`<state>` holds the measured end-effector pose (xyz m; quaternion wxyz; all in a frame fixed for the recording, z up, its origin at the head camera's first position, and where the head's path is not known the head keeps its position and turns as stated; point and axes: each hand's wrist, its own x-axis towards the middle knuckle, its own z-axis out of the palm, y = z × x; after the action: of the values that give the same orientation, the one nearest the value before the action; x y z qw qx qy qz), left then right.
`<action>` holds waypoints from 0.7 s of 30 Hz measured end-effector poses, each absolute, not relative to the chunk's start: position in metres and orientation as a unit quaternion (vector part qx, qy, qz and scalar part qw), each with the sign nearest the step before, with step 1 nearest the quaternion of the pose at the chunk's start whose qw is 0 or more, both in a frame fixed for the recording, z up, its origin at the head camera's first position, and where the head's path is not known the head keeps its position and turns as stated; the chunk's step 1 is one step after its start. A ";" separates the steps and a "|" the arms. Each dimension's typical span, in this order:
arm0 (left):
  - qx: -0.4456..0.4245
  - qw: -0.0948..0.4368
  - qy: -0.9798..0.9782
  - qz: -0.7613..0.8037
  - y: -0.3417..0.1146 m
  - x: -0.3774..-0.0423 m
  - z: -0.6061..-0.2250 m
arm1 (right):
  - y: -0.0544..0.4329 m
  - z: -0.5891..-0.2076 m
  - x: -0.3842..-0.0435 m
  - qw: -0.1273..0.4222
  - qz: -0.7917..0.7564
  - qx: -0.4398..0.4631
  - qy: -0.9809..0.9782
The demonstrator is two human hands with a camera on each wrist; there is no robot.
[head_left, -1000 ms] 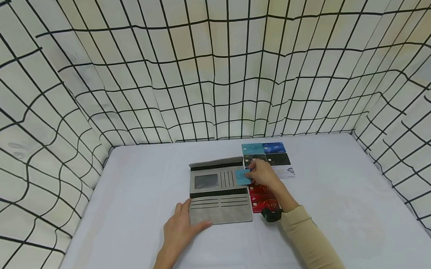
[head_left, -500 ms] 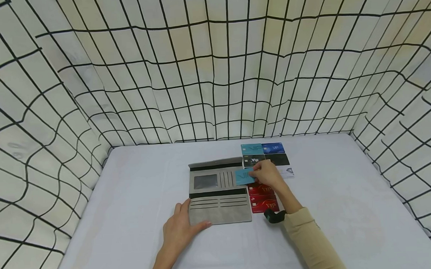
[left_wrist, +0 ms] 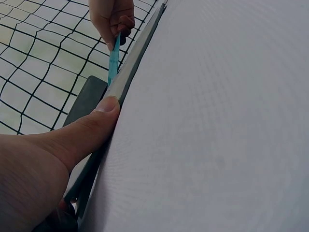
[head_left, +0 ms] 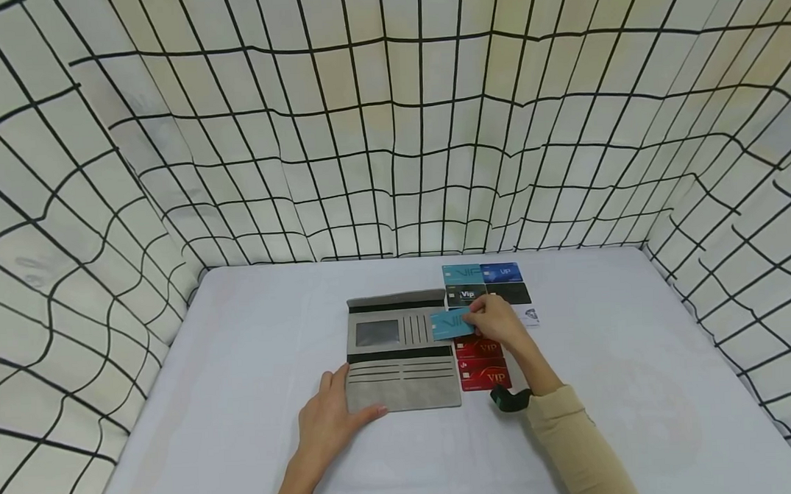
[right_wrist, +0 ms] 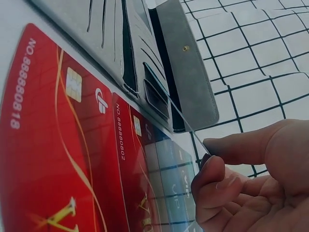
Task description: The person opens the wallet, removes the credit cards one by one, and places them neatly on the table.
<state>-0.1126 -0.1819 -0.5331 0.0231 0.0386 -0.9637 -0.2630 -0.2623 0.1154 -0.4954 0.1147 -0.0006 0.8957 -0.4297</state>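
Note:
A grey wallet [head_left: 402, 394] lies unfolded on the table, with rows of card slots and a clear window. My left hand [head_left: 330, 419] rests at its lower left corner, fingers along the left edge; the thumb [left_wrist: 99, 116] lies straight against the lower edge. My right hand [head_left: 496, 320] pinches a light blue VIP card [head_left: 448, 324] by its right end, between thumb and fingertips. The card's left end overlaps the upper panel's right side, by the upright slots. Seen edge-on in the right wrist view, the card [right_wrist: 186, 123] slants from the wallet to my fingertips.
Right of the wallet lie red VIP cards [head_left: 484, 374]. Farther back are another light blue card [head_left: 461, 273], a dark blue card [head_left: 501, 272], black cards [head_left: 513, 293] and a white card [head_left: 529, 315]. Black-grid netting [head_left: 390, 129] surrounds the white table [head_left: 240, 342].
My right hand has shifted slightly right, and its fingers now sit nearer the card's right end, showing more of the card. The card's left end and my left hand have stayed put.

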 end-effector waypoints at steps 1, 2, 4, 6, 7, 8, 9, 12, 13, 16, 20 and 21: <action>0.038 0.023 -0.964 -0.262 -0.182 -0.113 -0.533 | 0.116 -0.495 -0.262 0.112 -0.429 0.000 0.896; 0.038 0.022 -0.964 -0.261 -0.182 -0.113 -0.533 | 0.117 -0.495 -0.262 0.110 -0.430 0.001 0.896; 0.039 0.019 -0.964 -0.261 -0.182 -0.114 -0.533 | 0.119 -0.495 -0.261 0.108 -0.434 0.005 0.894; 0.040 0.017 -0.965 -0.260 -0.182 -0.114 -0.533 | 0.120 -0.495 -0.261 0.108 -0.440 0.009 0.891; 0.040 0.017 -0.965 -0.259 -0.182 -0.114 -0.534 | 0.120 -0.495 -0.260 0.107 -0.443 0.010 0.890; 0.040 0.016 -0.965 -0.259 -0.182 -0.114 -0.534 | 0.121 -0.496 -0.260 0.107 -0.447 0.011 0.888; 0.041 0.015 -0.965 -0.259 -0.182 -0.114 -0.534 | 0.122 -0.496 -0.259 0.106 -0.450 0.011 0.887; 0.042 0.015 -0.965 -0.257 -0.182 -0.114 -0.534 | 0.123 -0.497 -0.257 0.108 -0.457 0.008 0.883; 0.043 0.015 -0.965 -0.257 -0.182 -0.114 -0.534 | 0.124 -0.497 -0.256 0.109 -0.461 0.007 0.881; 0.045 0.014 -0.965 -0.259 -0.182 -0.114 -0.534 | 0.125 -0.496 -0.253 0.109 -0.473 0.004 0.875; 0.043 0.015 -0.964 -0.261 -0.182 -0.114 -0.534 | 0.127 -0.497 -0.252 0.103 -0.483 0.002 0.870; 0.042 0.016 -0.964 -0.260 -0.182 -0.114 -0.534 | 0.128 -0.497 -0.252 0.103 -0.484 0.003 0.869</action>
<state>-0.1138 -0.1821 -0.5340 0.0156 0.0421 -0.9645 -0.2604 -0.2521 0.1280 -0.4968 0.1035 0.0029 0.8687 -0.4843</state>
